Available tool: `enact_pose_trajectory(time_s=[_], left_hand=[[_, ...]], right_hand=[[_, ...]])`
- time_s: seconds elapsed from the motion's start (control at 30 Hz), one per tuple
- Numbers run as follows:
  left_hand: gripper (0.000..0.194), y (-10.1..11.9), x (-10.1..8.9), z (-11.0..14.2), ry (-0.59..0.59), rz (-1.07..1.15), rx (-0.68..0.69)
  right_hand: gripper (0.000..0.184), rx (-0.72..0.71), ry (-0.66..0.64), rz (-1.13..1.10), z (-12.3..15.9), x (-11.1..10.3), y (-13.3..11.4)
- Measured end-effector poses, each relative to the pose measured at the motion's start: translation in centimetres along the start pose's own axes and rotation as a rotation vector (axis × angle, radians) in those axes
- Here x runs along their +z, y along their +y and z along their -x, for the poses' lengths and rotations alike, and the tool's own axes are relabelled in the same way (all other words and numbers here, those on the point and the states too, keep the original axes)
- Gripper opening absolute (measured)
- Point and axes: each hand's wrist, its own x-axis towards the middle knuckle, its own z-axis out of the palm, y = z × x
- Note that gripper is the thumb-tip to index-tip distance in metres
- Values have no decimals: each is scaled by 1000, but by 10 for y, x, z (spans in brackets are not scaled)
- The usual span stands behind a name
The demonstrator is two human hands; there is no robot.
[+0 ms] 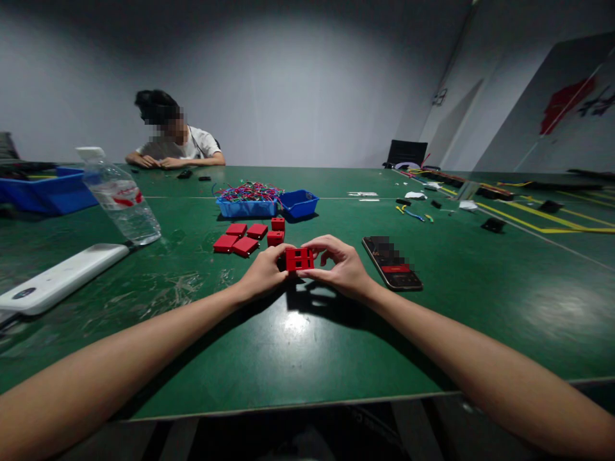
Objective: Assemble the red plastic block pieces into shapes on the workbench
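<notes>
Between my two hands, just above the green table [259,358], is a small red plastic housing [299,259] with rectangular openings in the side facing me. My left hand [263,274] grips its left end between thumb and fingers. At the right end, my right hand [342,267] pinches it with thumb and index finger, the other fingers curled. Past my left hand lie several flat red blocks [246,246], and two smaller red blocks [275,239] with holes stand beside them. What is inside the held housing cannot be made out.
Beyond the blocks stand a blue bin of coloured wires [247,208] and a second blue bin [300,205]. A phone [391,262] lies right of my hands. At left are a tilted water bottle [122,202] and a white power strip-like device [67,278]. A person [177,137] sits across.
</notes>
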Motion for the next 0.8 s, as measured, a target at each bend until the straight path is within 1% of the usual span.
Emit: enact_pose_trajectory(time_s=[0.1,0.2,0.3,0.43,0.5,0.6,0.67,0.8], left_hand=[[53,-2,-1,-1,30,20,0],[55,-5,-2,-2,100,5,-4],[55,-8,-2,-2,172,3,8],[56,-6,-2,-2,262,-7,72],[54,-2,-3,0,292,-17,113],[51,3,-4,2,321,-28,182],[48,4,-4,4,327,-35,228],[39,6,-6,7,288,-77,315]], right_hand=[[37,-12,-7,51,-1,-2,-2],[33,-34,-24,143,-1,-4,-3],[35,-48,-29,245,-1,-6,-2],[37,-117,-21,393,-1,-8,7],[33,-102,4,473,-1,-9,12],[30,-52,33,563,-2,-11,18],[30,-48,35,599,-3,-13,20],[30,-54,-7,642,-2,-16,22]])
